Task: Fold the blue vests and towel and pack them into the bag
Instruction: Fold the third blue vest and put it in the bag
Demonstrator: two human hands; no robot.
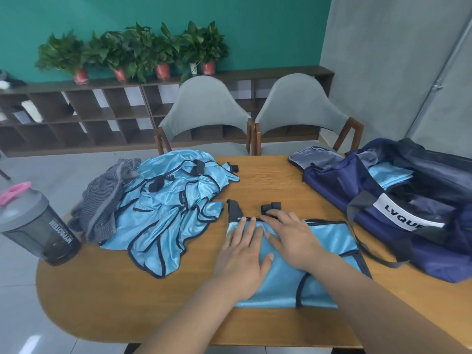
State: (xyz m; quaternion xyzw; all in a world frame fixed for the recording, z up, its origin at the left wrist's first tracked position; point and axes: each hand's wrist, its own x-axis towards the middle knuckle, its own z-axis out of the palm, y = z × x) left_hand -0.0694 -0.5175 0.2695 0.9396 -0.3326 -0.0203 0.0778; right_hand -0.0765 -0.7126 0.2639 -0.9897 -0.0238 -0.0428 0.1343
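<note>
— Nearest entry?
— Vest [327, 241]: blue, black trim, flat on the bench [127, 302] at the near edge. Left grip [242, 254] and right grip [293, 238]: both released, fingers straight, palms pressing the cloth side by side. The right fingertips reach the far hem, at a black strap [271, 207].
— Step in hand?
— Smoothing before a fold, I'd judge. To do it well: sweep outward from the middle, lay the straps onto the panel and square the edges. Then fold down to a size the bag will take. The cloth looks slippery, so one palm should pin while the other folds.
— Next?
— Pile [173, 200]: blue vests, unfolded, heaped just left of the flat one. Towel [107, 203]: grey, striped, crumpled, touching the pile's left side.
— Containers?
— Bottle [38, 226]: smoked plastic, grey lid, pink loop, at the bench's left end. Contents: cannot tell. Bag [447, 259]: navy, at the right end, top open, flap thrown back. Inside is a stack [390, 176] of folded blue cloth, most likely vests. There looks to be room beside it.
— The tally?
— By my guess, some are packed and one is under the palms. The pile and towel are not yet folded.
— Farther back?
— Chairs [204, 103]: two, grey, at the bench's far side. Shelf [115, 118]: dark cubbies along the wall, a few pale things in the left ones. Plants [138, 47]: a row in red pots on top.
</note>
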